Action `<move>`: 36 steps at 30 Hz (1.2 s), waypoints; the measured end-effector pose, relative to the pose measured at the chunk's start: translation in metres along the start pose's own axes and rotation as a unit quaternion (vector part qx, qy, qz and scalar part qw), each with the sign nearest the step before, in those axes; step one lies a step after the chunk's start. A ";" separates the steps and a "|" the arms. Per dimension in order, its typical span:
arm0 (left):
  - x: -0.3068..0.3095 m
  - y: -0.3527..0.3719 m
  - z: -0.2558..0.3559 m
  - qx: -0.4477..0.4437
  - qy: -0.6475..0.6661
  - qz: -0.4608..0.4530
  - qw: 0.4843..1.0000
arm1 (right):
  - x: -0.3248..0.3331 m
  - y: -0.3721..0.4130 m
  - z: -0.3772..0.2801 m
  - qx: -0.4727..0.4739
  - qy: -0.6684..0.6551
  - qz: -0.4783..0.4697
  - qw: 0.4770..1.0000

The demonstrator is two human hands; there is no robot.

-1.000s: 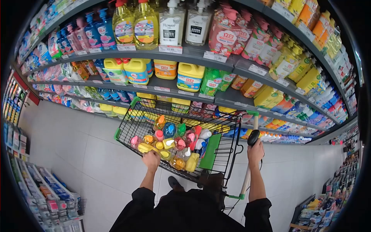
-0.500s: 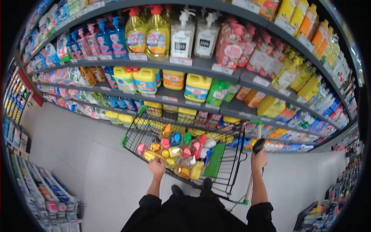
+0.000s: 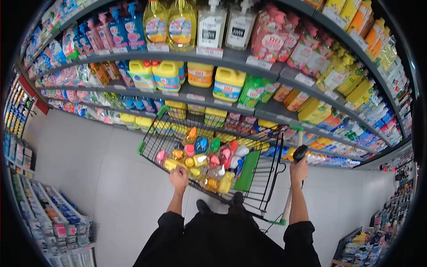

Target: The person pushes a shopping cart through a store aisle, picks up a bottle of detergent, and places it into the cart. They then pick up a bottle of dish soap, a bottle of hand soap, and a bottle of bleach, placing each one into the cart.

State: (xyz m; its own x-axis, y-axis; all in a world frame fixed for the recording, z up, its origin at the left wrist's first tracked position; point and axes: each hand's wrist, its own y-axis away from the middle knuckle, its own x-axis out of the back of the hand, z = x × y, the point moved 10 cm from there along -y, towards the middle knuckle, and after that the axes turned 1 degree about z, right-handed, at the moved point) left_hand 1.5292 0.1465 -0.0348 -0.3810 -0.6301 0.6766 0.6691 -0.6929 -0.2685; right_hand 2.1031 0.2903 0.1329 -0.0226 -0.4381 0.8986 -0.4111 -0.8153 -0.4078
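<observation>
My left hand (image 3: pixel 179 177) is curled closed at the near side of a wire shopping cart (image 3: pixel 272 175), right beside a yellow bottle (image 3: pixel 171 164) lying in it. Whether the fingers grip anything is hidden. The cart holds several bottles with pump or screw tops, among them a blue-topped one (image 3: pixel 201 144), a green-topped one (image 3: pixel 214 144) and a clear yellow one (image 3: pixel 227 181). Wrapped around a black handheld device that looks like a barcode scanner (image 3: pixel 300 153), my right hand (image 3: pixel 299 171) is over the cart's pale push handle (image 3: pixel 288 207).
Long shelves (image 3: pixel 222 58) of pump bottles, yellow jugs (image 3: pixel 228 84) and refill pouches curve across the far side. Lower racks of packaged goods (image 3: pixel 62 222) stand at the left, with more stacked goods (image 3: pixel 369 244) at the right. The floor (image 3: pixel 120 178) is pale tile.
The shelves and cart have shifted slightly upward in view as the camera tilts down. Both hands keep nearly the same places beside the cart, and the black device stays in my right hand.
</observation>
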 end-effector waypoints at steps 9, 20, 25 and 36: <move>0.001 -0.001 0.006 -0.018 0.000 -0.004 1.000 | 0.003 -0.001 -0.005 0.019 -0.016 0.008 1.000; 0.003 0.000 0.011 -0.031 0.004 -0.007 0.999 | 0.007 0.002 -0.006 0.025 -0.024 0.014 0.999; 0.002 0.000 0.010 -0.030 0.004 -0.004 1.000 | 0.009 0.000 -0.009 0.020 -0.023 0.007 0.999; -0.004 0.002 0.007 -0.042 -0.027 -0.024 0.998 | 0.002 -0.005 -0.001 0.000 -0.023 0.004 1.000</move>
State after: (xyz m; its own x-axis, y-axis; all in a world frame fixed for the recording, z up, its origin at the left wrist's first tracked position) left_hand 1.5361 0.1498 -0.0332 -0.3747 -0.5768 0.7259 0.5946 -0.7502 -0.2892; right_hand 2.1037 0.2939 0.1363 0.0164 -0.4620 0.8867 -0.4102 -0.8119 -0.4154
